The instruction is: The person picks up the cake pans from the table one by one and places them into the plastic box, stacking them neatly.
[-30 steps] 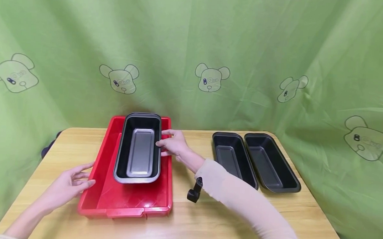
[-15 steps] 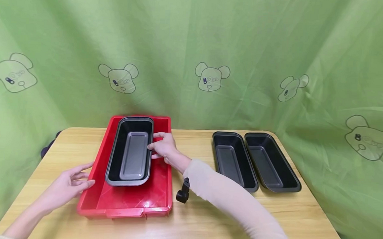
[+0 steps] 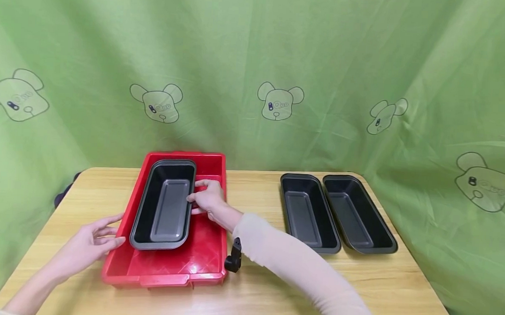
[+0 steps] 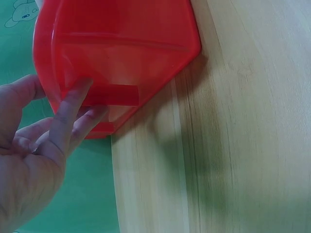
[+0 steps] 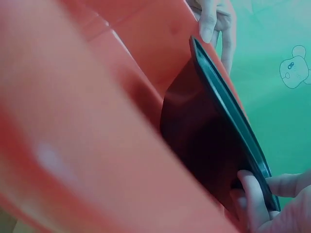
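Note:
A dark grey loaf pan (image 3: 170, 210) tilts slightly inside the left part of a red plastic tray (image 3: 166, 281). My right hand (image 3: 209, 199) pinches the pan's right rim, the thumb on the inner side and the fingers outside. In the right wrist view, the pan's dark outer wall (image 5: 194, 121) shows within the tray, the right hand's fingers (image 5: 252, 194) on its edge. At the tray's left wall, my left hand (image 3: 89, 244) holds the rim, its thumb over the edge. Its fingers (image 4: 68, 116) lie along the outer wall in the left wrist view.
Two more dark loaf pans, a nearer one (image 3: 307, 216) and an outer one (image 3: 357, 216), stand side by side on the right of the wooden table (image 3: 267, 299). A green curtain (image 3: 223, 43) with printed bear heads hangs behind. A black wrist camera (image 3: 233, 257) hangs from the right sleeve.
The right hand has carried the loaf pan to the left and toward the person, and lower into the red tray. The left hand and the other pans have stayed put.

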Tool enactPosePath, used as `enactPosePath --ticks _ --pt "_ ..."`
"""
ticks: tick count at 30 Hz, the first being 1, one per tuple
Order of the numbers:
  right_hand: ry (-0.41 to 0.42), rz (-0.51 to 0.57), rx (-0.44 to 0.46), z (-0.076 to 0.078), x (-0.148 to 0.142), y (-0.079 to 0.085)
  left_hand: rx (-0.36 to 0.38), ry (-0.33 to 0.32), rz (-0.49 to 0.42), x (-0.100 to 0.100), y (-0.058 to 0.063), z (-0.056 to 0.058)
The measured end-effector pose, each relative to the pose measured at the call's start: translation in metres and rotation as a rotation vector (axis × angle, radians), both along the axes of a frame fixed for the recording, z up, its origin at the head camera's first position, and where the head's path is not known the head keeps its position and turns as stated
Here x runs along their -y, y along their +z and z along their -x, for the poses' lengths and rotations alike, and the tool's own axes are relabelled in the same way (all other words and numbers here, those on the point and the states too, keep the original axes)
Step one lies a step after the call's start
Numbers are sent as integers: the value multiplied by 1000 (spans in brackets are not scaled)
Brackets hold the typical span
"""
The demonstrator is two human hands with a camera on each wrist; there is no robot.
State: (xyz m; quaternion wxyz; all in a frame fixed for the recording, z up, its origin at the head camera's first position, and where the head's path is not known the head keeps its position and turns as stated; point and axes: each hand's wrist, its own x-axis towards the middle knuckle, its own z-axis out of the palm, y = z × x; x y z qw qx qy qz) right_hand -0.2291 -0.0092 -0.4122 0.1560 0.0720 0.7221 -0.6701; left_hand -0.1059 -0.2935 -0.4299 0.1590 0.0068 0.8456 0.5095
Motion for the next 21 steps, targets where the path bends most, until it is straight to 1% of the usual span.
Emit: enactPosePath --ticks 10,21 --pt "8 -30 28 -2 2 -1 14 2 12 0 1 1" --pt "55 -60 54 -3 1 -1 22 2 20 1 0 1"
